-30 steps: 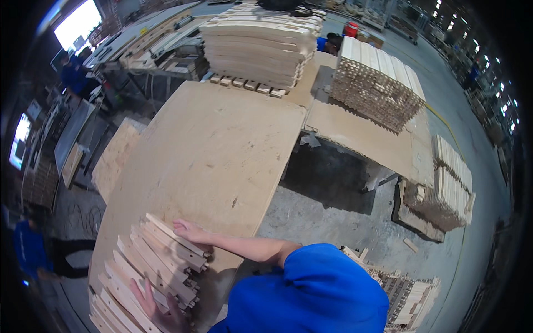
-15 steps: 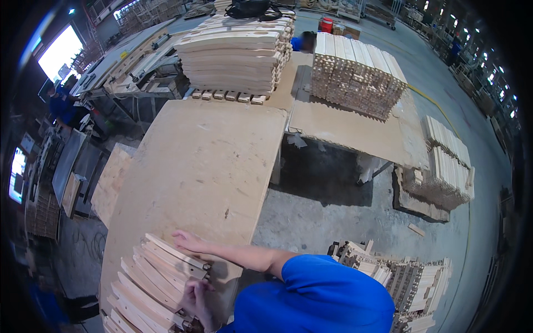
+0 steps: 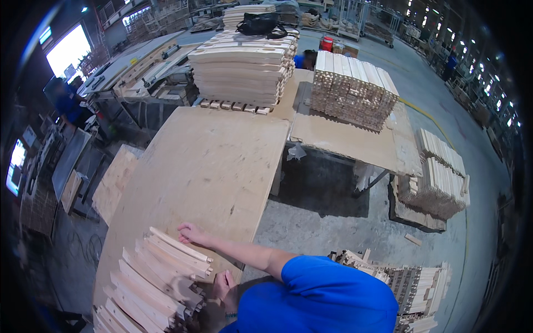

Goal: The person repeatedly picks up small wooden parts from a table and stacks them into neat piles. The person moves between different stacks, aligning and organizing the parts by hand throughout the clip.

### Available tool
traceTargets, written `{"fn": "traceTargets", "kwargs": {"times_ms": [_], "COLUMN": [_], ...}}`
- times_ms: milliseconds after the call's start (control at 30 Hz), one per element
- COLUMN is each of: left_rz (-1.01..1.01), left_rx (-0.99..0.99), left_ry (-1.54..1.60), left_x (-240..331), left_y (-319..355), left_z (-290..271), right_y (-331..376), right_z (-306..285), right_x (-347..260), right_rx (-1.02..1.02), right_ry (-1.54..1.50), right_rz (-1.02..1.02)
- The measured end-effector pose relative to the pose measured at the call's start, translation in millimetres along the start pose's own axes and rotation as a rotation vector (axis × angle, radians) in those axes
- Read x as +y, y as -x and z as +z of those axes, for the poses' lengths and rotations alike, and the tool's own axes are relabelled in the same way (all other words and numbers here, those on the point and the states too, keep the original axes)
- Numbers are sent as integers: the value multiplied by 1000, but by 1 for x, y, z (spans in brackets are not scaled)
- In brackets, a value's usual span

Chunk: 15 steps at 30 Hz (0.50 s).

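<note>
Several pale, curved wooden slats (image 3: 147, 269) lie side by side in a fanned row on the near left of the board-topped table. One slat (image 3: 180, 244) forms the row's far right edge. My right hand (image 3: 192, 233) is beside that slat, above the tabletop, with fingers loosely bent and a gap between them; nothing shows in it. Near the slats' near right ends is my left hand (image 3: 224, 285), its fingers curled in and nothing visible in them. Dark shadow hides part of the slat ends beside it.
A tall stack of curved wooden parts (image 3: 239, 72) stands at the table's far end, with a black bag (image 3: 260, 24) on top. Bundled wood strips (image 3: 352, 91) sit on a side table. More bundles (image 3: 438, 177) and wood pieces (image 3: 419, 288) stand to the right. A person (image 3: 68, 105) is at far left.
My left hand has moved right, off the slat ends. My right hand has shifted slightly right and away from me. The edge slat lies farther right, and the whole view has shifted a little.
</note>
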<state>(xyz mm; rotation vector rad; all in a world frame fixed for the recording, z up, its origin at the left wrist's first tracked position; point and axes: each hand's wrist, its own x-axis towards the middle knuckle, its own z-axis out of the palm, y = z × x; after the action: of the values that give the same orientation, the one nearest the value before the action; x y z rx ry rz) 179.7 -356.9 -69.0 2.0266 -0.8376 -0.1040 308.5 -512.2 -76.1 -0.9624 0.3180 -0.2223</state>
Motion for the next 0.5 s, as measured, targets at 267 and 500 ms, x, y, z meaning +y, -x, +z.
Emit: {"fn": "traceTargets", "kwargs": {"times_ms": [267, 500], "left_rz": [-84, -109], "left_rx": [47, 75], "left_ry": [19, -50], "left_x": [22, 30], "left_y": [8, 8], "left_z": [-22, -23], "right_y": [4, 24], "right_z": [5, 18], "right_x": [-3, -18], "right_rx": [84, -5], "right_ry": [-37, 267], "right_rz": [30, -30]}}
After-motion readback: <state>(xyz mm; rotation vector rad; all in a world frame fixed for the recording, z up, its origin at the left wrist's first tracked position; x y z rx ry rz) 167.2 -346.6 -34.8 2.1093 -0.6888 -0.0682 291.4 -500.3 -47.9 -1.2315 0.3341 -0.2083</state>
